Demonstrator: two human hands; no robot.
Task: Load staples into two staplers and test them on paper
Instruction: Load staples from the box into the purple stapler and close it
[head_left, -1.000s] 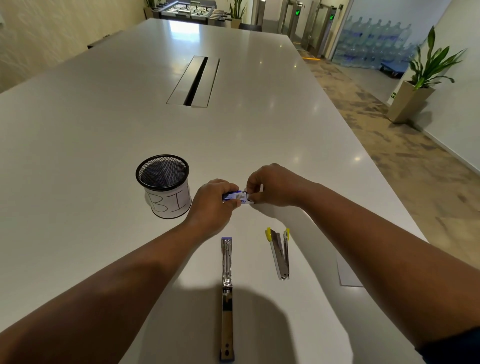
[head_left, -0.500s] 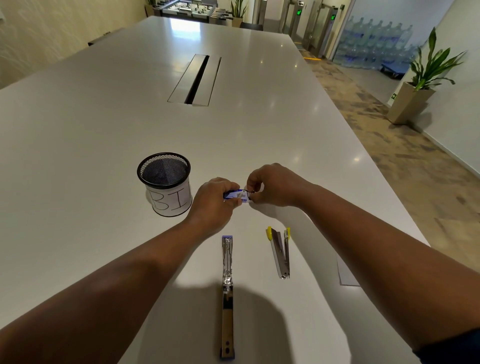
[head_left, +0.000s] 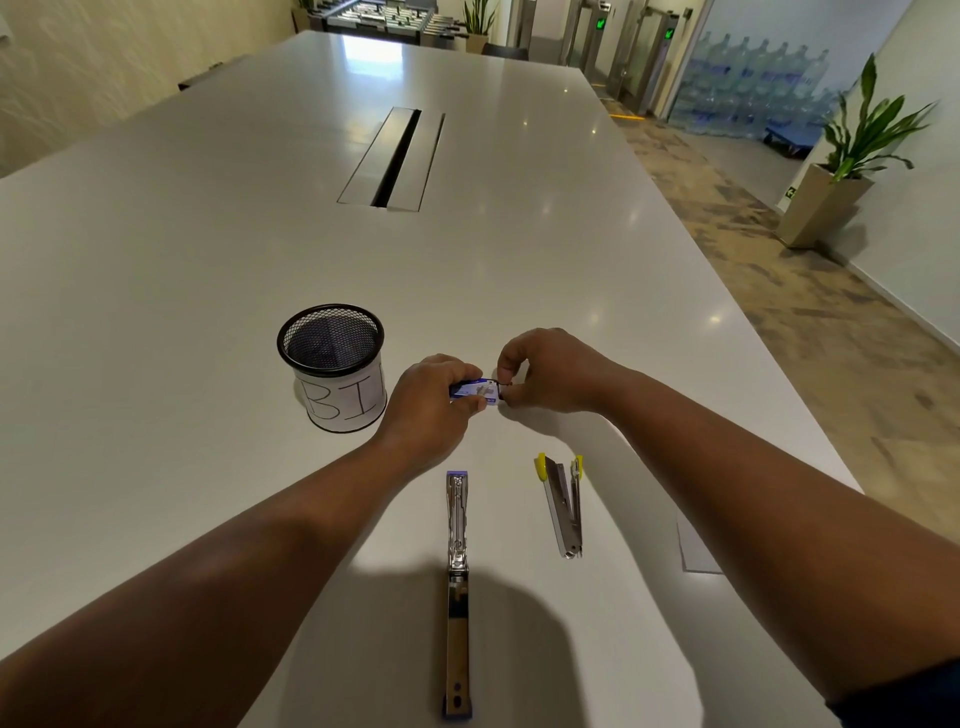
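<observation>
Staple box (head_left: 475, 391), small and blue-and-white, sits pinched in my left hand (head_left: 428, 402) just above the white table (head_left: 156, 260), fingers curled round its near end. My right hand (head_left: 550, 371) pinches the box's right end with curled fingertips. Nearer me I see the blue stapler (head_left: 457, 587) lying swung fully open in one long line, and to its right the yellow stapler (head_left: 563, 506), part open in a narrow V. A sheet of paper (head_left: 696, 551) shows beside my right forearm. A mesh cup (head_left: 335, 364) marked "BI" stands left of my hands
</observation>
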